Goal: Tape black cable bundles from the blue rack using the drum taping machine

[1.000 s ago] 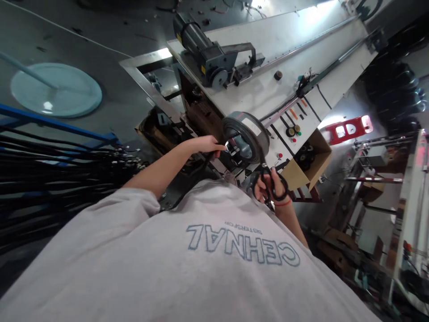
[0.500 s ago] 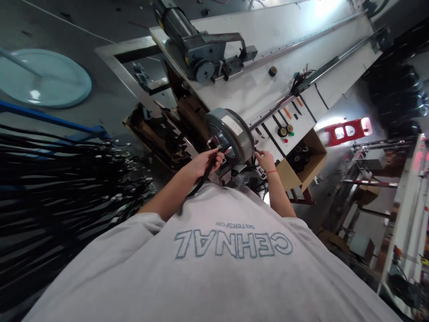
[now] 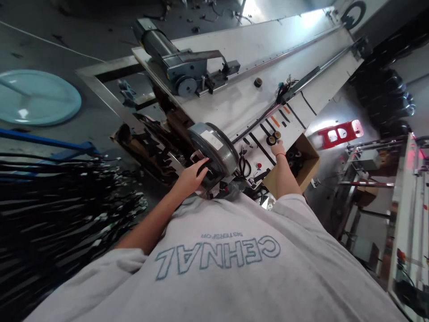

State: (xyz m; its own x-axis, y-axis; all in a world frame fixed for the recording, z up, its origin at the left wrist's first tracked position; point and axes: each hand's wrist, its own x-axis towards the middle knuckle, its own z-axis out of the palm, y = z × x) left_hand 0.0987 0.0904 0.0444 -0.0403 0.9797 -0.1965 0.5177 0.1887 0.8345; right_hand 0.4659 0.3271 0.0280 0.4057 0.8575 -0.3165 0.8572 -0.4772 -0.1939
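My left hand [image 3: 193, 175] lies at the open face of the grey drum-shaped machine [image 3: 217, 150], with thumb and forefinger apart. Dark material shows beside its fingertips, but I cannot make out a held cable. Stretched out over the white table [image 3: 228, 107], my right hand [image 3: 278, 148] reaches the near edge of two small rolls of tape [image 3: 274, 137]. Its fingertips are small and partly hidden there, so whether they grip a roll is unclear. A black cable loop [image 3: 244, 167] hangs at the right side of the drum.
Below my right arm stands a cardboard box [image 3: 310, 167] holding dark parts. A motor unit [image 3: 187, 74] sits on the table's far left corner. Many black cables [image 3: 67, 210] hang at the left by a blue rail [image 3: 50, 141]. A light-blue round stool [image 3: 36, 96] stands beyond.
My right hand has left the drum's side and moved up and right to the tape rolls. My left hand, earlier pinching a black cable at the drum, has loosened. The view has shifted.
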